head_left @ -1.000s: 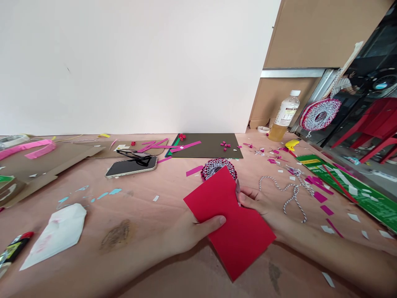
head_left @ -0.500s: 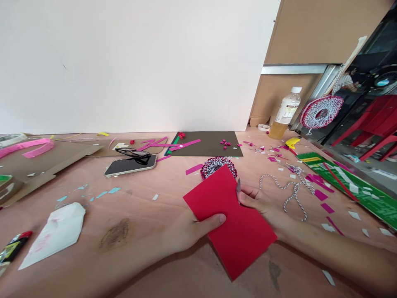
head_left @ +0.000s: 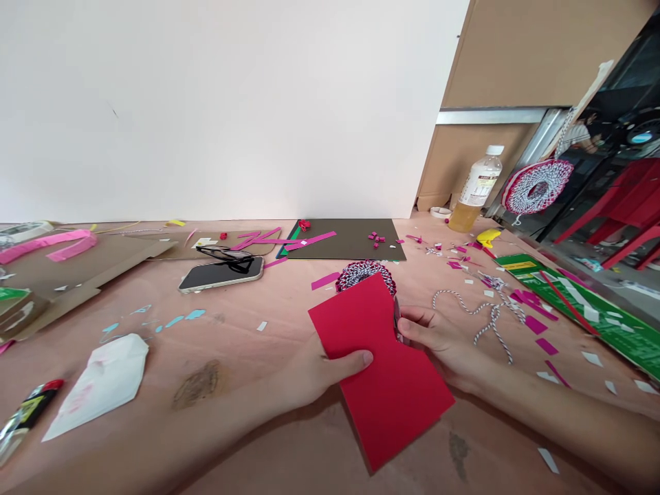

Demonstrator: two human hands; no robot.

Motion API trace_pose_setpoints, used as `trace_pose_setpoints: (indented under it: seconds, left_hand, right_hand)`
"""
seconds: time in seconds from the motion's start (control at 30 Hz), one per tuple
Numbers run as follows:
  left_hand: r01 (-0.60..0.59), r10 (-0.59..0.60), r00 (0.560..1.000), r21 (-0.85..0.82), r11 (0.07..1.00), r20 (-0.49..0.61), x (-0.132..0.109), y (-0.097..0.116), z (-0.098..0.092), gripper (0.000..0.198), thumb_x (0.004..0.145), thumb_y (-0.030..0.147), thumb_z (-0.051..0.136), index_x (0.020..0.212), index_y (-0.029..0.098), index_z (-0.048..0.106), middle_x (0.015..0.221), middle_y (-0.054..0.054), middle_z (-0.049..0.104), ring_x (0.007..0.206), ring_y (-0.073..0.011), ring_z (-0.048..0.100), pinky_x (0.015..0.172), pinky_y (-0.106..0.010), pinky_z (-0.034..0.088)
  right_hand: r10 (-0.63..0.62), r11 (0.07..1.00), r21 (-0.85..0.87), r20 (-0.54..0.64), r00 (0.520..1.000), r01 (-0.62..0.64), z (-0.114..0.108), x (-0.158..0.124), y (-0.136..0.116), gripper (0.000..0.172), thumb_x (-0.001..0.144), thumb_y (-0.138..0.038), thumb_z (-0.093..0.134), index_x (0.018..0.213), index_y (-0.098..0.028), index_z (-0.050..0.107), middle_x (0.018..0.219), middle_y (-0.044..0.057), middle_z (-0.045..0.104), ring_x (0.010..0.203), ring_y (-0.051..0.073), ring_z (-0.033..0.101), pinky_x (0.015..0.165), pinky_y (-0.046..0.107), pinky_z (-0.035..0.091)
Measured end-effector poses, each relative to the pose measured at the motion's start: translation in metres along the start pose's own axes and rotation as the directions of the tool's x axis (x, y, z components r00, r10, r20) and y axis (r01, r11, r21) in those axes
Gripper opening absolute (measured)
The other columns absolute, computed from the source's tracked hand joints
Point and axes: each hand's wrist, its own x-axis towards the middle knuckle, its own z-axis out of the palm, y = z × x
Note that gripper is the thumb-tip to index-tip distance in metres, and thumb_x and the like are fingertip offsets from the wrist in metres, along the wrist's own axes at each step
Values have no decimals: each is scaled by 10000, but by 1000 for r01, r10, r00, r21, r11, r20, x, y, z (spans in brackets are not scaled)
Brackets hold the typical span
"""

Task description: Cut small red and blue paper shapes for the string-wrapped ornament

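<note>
Card (head_left: 381, 392) pinched by left hand (head_left: 315, 371), right hand (head_left: 438, 337) pinching a blade (head_left: 397, 313) at its notched edge; from here I've got some table (head_left: 234, 354) room left of it.

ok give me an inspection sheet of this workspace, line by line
Surface: pinkish tabletop with a brown stain.
Job's things: red card, notched on one side, held in front of a braided ring; metal blade, mostly hidden.
Clutter: glasses lying over a phone, pink strips, paper scraps.
Hands: left hand grips the card, thumb on top; right hand pinches the blade at the notch.
Cables: nothing seen; loose striped cord at right.
Surroundings: white panel behind, bottle standing back right, red chair beyond.
</note>
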Motion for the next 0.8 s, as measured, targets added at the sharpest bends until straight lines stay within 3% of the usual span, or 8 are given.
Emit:
trace_pose_setpoints:
  seconds: [0.27, 0.57, 0.8]
  left_hand:
    - [33, -32, 999, 17, 999, -33, 1, 3, -8, 294, 757, 312, 688, 1027, 207, 634, 1162, -55, 640, 1008, -241, 615, 872, -380, 496]
    - [36, -35, 999, 40, 999, -18, 1, 4, -9, 303, 730, 359, 702, 973, 183, 657, 1175, -76, 629, 1045, -262, 591, 898, -403, 478]
    - [47, -43, 998, 68, 997, -51, 0, 4, -5, 351, 701, 405, 709, 964, 180, 651, 1150, -89, 636, 998, -279, 604, 859, -419, 489]
  right_hand:
    - [0, 999, -53, 27, 1000, 2, -3, 0, 1, 125, 749, -263, 714, 828, -166, 711, 679, 1, 646, 572, 68, 556, 545, 170, 428]
    - [3, 994, -113, 23, 1000, -1, -1, 2, 3, 204, 738, -353, 705, 856, -187, 711, 702, 19, 640, 599, 120, 550, 677, 288, 440]
    - [0, 994, -108, -4, 1000, -1, 0, 1, 4, 198, 747, -326, 704, 894, -193, 706, 758, 24, 651, 657, 126, 573, 639, 252, 432]
